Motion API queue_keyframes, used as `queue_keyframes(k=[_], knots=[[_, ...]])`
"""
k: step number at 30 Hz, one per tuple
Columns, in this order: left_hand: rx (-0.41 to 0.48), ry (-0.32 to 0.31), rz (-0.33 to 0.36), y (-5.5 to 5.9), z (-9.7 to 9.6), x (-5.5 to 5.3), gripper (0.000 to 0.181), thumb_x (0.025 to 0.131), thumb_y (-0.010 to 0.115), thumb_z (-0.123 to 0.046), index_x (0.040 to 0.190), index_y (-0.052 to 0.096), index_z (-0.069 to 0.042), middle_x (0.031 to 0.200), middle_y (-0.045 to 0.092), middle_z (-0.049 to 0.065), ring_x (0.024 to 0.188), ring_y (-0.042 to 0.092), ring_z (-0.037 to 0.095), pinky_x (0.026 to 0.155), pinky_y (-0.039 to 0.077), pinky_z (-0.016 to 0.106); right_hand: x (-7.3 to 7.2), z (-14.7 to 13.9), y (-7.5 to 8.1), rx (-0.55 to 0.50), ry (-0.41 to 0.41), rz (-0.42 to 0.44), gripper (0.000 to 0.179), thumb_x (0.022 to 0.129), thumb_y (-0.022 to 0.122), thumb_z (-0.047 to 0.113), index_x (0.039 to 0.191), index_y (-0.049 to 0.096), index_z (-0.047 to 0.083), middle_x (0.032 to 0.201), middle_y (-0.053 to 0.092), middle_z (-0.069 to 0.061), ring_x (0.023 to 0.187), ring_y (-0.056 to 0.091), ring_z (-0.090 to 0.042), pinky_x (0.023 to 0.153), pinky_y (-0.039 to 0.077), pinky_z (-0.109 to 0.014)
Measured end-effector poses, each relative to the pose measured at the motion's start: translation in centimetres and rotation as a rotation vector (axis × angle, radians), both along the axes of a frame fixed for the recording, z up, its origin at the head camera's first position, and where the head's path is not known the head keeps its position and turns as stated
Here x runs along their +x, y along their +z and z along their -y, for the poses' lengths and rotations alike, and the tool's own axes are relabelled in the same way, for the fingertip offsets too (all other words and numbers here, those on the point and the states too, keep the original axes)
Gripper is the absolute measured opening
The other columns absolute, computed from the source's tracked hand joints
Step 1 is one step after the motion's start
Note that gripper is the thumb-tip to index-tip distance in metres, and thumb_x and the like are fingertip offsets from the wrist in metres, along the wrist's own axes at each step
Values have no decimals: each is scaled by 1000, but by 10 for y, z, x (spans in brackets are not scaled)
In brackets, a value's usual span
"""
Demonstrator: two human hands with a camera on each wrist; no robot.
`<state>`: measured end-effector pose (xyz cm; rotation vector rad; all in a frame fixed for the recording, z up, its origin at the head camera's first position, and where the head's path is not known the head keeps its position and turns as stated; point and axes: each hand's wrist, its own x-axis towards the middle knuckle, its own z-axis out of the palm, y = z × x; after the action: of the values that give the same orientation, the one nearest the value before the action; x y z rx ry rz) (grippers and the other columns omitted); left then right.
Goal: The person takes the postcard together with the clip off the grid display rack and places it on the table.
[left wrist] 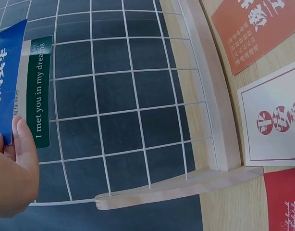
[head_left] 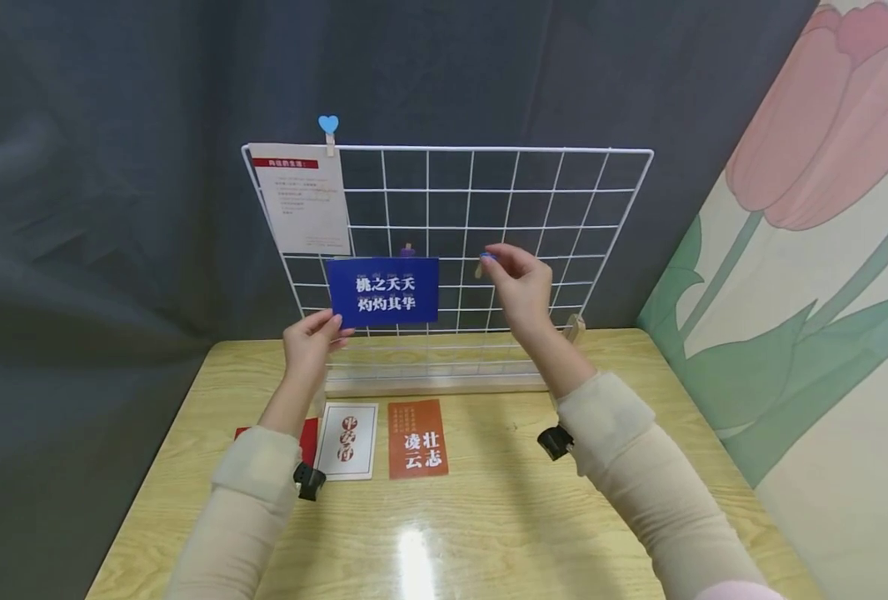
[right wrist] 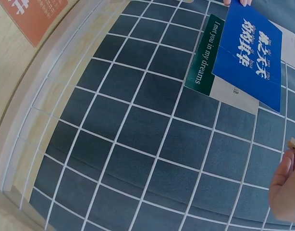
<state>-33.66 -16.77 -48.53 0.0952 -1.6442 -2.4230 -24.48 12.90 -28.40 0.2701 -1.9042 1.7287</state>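
Note:
My left hand pinches a blue card with white characters by its lower left corner, holding it up in front of the white wire grid. Behind it in the wrist views is a green and white card reading "I met you in my dreams". A purple-topped clip shows just above the blue card. To the right, my right hand pinches a small wooden clip with a blue top, apart from the card. Fingers partly hide this clip.
A white printed sheet hangs at the grid's upper left under a blue heart clip. On the wooden table lie an orange card, a white card and a red card, partly behind my left arm. A wooden base supports the grid.

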Motion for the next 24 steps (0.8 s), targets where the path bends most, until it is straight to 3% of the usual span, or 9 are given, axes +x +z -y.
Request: queue_keyframes(k=[2, 5, 8, 9, 10, 13, 16, 21, 24], knots=[[-15, 2, -43, -33, 7, -22, 37, 75, 67, -13, 110, 59, -6, 98, 57, 15, 81, 60, 28, 64, 50, 35, 2, -1, -3, -3, 3, 11, 15, 77, 63, 0, 91, 62, -6, 76, 63, -9, 65, 56, -8, 60, 46, -18], [25, -19, -88, -55, 10, -34, 34, 75, 67, -12, 108, 60, -5, 96, 58, 15, 77, 61, 27, 60, 51, 34, 5, -2, -6, -3, 4, 25, 16, 77, 62, 0, 91, 62, -7, 80, 62, -15, 65, 56, -8, 59, 46, -17], [21, -1, -25, -40, 6, -20, 32, 75, 66, -9, 106, 60, -3, 96, 58, 16, 77, 61, 27, 60, 51, 34, 7, -3, -9, -24, 10, 24, 16, 77, 62, -2, 92, 61, -9, 80, 62, -16, 65, 57, -7, 60, 47, -17], [38, -16, -14, -10, -4, 5, 28, 77, 63, -4, 104, 60, 0, 93, 58, 16, 74, 62, 27, 59, 51, 32, 7, -4, -11, -30, 9, 22, 17, 77, 62, -2, 91, 61, -9, 80, 62, -15, 65, 57, -7, 60, 46, -17], [17, 2, -12, -31, 3, -11, 30, 76, 65, -7, 105, 61, -2, 95, 58, 16, 76, 61, 28, 60, 51, 34, 7, -5, -12, -34, 9, 19, 16, 76, 62, -3, 91, 61, -10, 80, 62, -15, 65, 57, -7, 60, 46, -17], [-32, 18, 12, -13, -2, 11, 28, 77, 65, -12, 103, 62, -3, 94, 60, 15, 77, 61, 27, 60, 51, 33, 9, -7, -16, -23, 2, 23, 16, 76, 62, -3, 91, 61, -9, 81, 62, -17, 65, 57, -5, 59, 46, -16], [4, 3, 10, -32, 6, 4, 25, 78, 64, -9, 102, 62, -2, 93, 60, 15, 75, 62, 26, 60, 51, 32, 10, -9, -20, 5, -11, 31, 16, 76, 62, -2, 91, 61, -8, 81, 62, -19, 63, 56, -5, 57, 45, -15], [46, -9, 29, 3, 1, 33, 28, 79, 60, 1, 107, 58, 4, 97, 57, 19, 77, 61, 29, 64, 51, 34, 11, -12, -25, 11, -30, 53, 16, 77, 62, 0, 91, 62, -7, 80, 62, -17, 63, 55, -5, 56, 45, -15], [-2, -5, 21, -29, 11, 16, 32, 78, 63, -7, 109, 58, 0, 100, 56, 19, 80, 60, 30, 65, 50, 34, 11, -13, -29, 2, -21, 73, 16, 77, 61, -1, 92, 61, -8, 81, 62, -17, 64, 56, -6, 57, 46, -15]])
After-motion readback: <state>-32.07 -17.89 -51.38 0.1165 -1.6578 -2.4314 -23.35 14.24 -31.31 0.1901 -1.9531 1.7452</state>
